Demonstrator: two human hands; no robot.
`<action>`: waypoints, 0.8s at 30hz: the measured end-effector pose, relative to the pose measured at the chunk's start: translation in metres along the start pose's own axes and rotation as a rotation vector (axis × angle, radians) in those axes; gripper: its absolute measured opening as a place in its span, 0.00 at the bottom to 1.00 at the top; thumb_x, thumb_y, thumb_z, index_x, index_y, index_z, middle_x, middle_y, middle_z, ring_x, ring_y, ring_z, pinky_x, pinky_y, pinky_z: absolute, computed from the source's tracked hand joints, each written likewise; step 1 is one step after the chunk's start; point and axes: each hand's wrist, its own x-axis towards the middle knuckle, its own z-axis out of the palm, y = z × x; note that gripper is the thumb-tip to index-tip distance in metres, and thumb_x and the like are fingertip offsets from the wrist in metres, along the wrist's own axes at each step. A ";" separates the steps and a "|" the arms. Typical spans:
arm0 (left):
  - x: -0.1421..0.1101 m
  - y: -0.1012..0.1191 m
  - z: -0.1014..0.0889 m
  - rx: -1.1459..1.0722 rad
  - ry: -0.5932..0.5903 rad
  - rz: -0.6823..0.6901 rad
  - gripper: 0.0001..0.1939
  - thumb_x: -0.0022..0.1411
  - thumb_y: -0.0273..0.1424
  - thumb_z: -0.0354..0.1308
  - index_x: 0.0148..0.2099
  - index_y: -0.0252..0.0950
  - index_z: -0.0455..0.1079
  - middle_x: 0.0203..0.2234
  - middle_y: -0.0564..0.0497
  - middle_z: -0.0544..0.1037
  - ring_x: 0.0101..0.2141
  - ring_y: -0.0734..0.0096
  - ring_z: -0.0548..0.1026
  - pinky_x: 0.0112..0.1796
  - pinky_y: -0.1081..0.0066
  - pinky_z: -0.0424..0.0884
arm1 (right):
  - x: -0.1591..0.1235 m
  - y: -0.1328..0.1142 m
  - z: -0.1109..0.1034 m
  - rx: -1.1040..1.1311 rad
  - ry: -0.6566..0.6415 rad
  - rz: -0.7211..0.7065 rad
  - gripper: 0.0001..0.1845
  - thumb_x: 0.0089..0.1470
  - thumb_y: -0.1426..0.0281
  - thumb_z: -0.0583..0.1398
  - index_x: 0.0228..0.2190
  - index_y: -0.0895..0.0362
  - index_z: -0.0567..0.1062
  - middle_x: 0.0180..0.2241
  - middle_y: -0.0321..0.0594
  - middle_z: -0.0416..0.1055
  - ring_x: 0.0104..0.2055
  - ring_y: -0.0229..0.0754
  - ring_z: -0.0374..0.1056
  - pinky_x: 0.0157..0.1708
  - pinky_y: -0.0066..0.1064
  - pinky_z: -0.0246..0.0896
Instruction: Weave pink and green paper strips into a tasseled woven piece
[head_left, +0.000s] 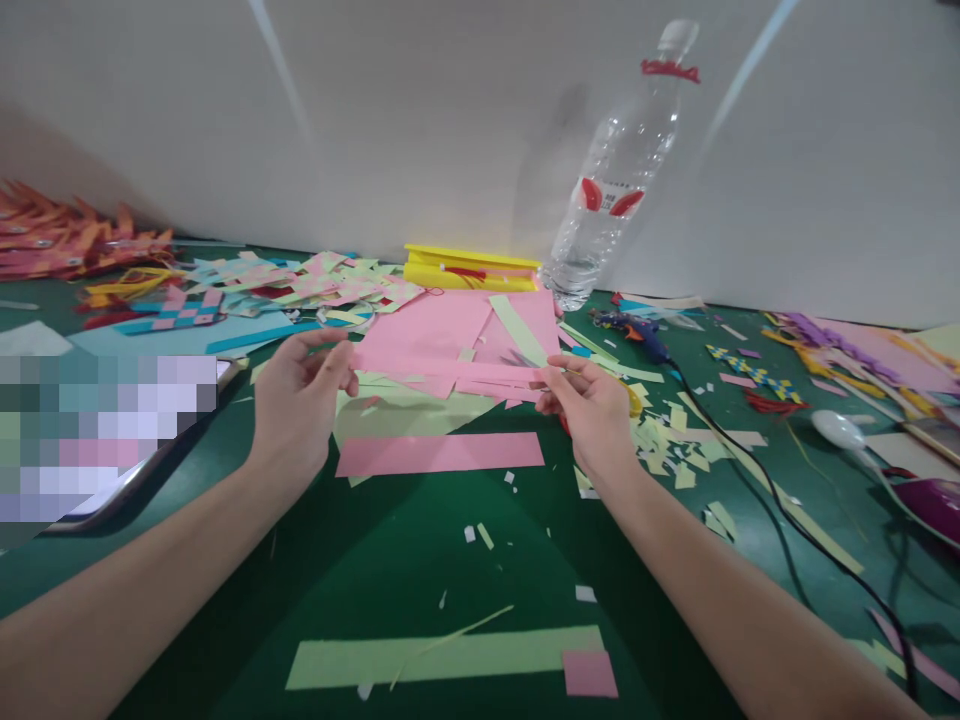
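Note:
A narrow pink paper strip (442, 369) is stretched level between my two hands, above the green table. My left hand (300, 390) pinches its left end between thumb and fingers. At the other end, my right hand (581, 400) grips it the same way. Behind the strip lie pink paper sheets (427, 325) with a pale green strip (517, 328) across them. Scissors blades (516, 358) show near my right hand, their handles mostly hidden. Closer to me rest a wider pink strip (441, 455) and a long pale green strip (450, 655) with a small pink square (590, 673) at its end.
A clear bottle (619, 160) leans against the wall. On the right are a glue gun (634, 330) with a black cord, paper scraps (675, 445) and a white spoon (840, 430). Woven paper strips (315, 280) pile up at the back left, beside a blurred-out tablet-like device (142, 480).

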 end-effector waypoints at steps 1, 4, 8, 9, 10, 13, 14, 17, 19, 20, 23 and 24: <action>0.001 0.000 -0.001 0.009 0.040 0.044 0.04 0.62 0.33 0.55 0.40 0.40 0.66 0.19 0.61 0.63 0.22 0.77 0.67 0.28 0.72 0.67 | 0.000 0.000 0.000 -0.002 -0.002 -0.001 0.16 0.46 0.63 0.66 0.35 0.57 0.72 0.24 0.36 0.77 0.18 0.32 0.67 0.22 0.26 0.66; -0.003 0.003 -0.005 0.056 0.146 0.204 0.06 0.64 0.29 0.50 0.43 0.43 0.63 0.25 0.58 0.63 0.28 0.73 0.68 0.31 0.69 0.67 | -0.003 0.000 0.001 -0.048 -0.068 -0.001 0.15 0.47 0.62 0.65 0.34 0.57 0.71 0.23 0.34 0.76 0.18 0.32 0.67 0.23 0.26 0.65; -0.021 0.015 -0.003 0.203 0.025 0.444 0.04 0.60 0.26 0.55 0.38 0.40 0.66 0.31 0.55 0.70 0.36 0.68 0.70 0.42 0.63 0.66 | -0.016 -0.003 0.008 -0.210 -0.251 0.042 0.17 0.48 0.57 0.63 0.33 0.57 0.72 0.22 0.34 0.74 0.18 0.34 0.66 0.23 0.29 0.64; -0.027 0.018 -0.001 0.326 -0.083 0.687 0.05 0.59 0.25 0.54 0.38 0.39 0.65 0.32 0.54 0.72 0.35 0.67 0.71 0.42 0.62 0.65 | -0.019 -0.005 0.010 -0.311 -0.299 0.028 0.18 0.49 0.56 0.62 0.34 0.57 0.73 0.20 0.33 0.73 0.18 0.35 0.65 0.23 0.29 0.62; -0.033 0.020 0.002 0.430 -0.222 0.845 0.06 0.59 0.24 0.54 0.39 0.39 0.66 0.33 0.52 0.74 0.37 0.65 0.72 0.43 0.61 0.65 | -0.021 -0.008 0.010 -0.435 -0.332 -0.008 0.19 0.50 0.54 0.61 0.35 0.57 0.74 0.18 0.32 0.71 0.18 0.36 0.65 0.22 0.30 0.60; -0.043 0.022 0.009 0.596 -0.514 1.048 0.09 0.63 0.22 0.51 0.44 0.37 0.67 0.39 0.48 0.77 0.41 0.64 0.74 0.44 0.63 0.66 | -0.022 -0.018 0.006 -0.768 -0.302 -0.193 0.21 0.57 0.53 0.54 0.40 0.56 0.75 0.15 0.32 0.67 0.20 0.39 0.64 0.23 0.31 0.55; -0.045 0.021 0.011 0.612 -0.556 1.058 0.09 0.64 0.22 0.50 0.45 0.36 0.67 0.40 0.47 0.77 0.42 0.64 0.74 0.44 0.65 0.66 | -0.020 -0.020 0.002 -0.820 -0.255 -0.243 0.22 0.58 0.54 0.52 0.41 0.56 0.75 0.16 0.33 0.68 0.21 0.40 0.65 0.24 0.32 0.56; -0.043 0.016 0.013 0.654 -0.585 1.028 0.09 0.68 0.25 0.47 0.46 0.34 0.68 0.41 0.45 0.78 0.42 0.64 0.74 0.44 0.65 0.66 | -0.010 -0.021 -0.020 -0.898 -0.115 -0.348 0.18 0.58 0.58 0.52 0.40 0.56 0.75 0.24 0.39 0.74 0.25 0.42 0.68 0.29 0.34 0.61; -0.039 0.012 0.013 0.721 -0.582 0.970 0.12 0.70 0.29 0.46 0.46 0.34 0.69 0.40 0.45 0.79 0.41 0.62 0.75 0.44 0.63 0.66 | -0.002 -0.016 -0.038 -0.994 -0.047 -0.462 0.17 0.56 0.61 0.54 0.42 0.56 0.74 0.33 0.45 0.76 0.33 0.47 0.71 0.36 0.39 0.65; -0.038 0.010 0.012 0.763 -0.586 0.932 0.14 0.70 0.31 0.44 0.46 0.34 0.70 0.39 0.44 0.79 0.40 0.62 0.75 0.44 0.62 0.66 | 0.001 -0.012 -0.047 -1.047 -0.063 -0.494 0.18 0.54 0.62 0.55 0.43 0.57 0.73 0.38 0.48 0.76 0.40 0.50 0.71 0.41 0.43 0.65; -0.035 0.005 0.012 0.855 -0.617 0.828 0.18 0.71 0.35 0.41 0.46 0.34 0.71 0.38 0.44 0.80 0.39 0.59 0.75 0.45 0.59 0.65 | 0.007 -0.003 -0.066 -1.175 -0.167 -0.467 0.19 0.52 0.62 0.56 0.44 0.57 0.73 0.45 0.51 0.73 0.50 0.56 0.67 0.49 0.50 0.62; -0.034 0.004 0.012 0.857 -0.637 0.806 0.19 0.71 0.35 0.40 0.46 0.34 0.72 0.37 0.44 0.80 0.39 0.59 0.76 0.46 0.58 0.64 | 0.008 -0.001 -0.070 -1.207 -0.192 -0.450 0.20 0.52 0.62 0.57 0.44 0.58 0.73 0.46 0.51 0.73 0.52 0.56 0.66 0.50 0.50 0.61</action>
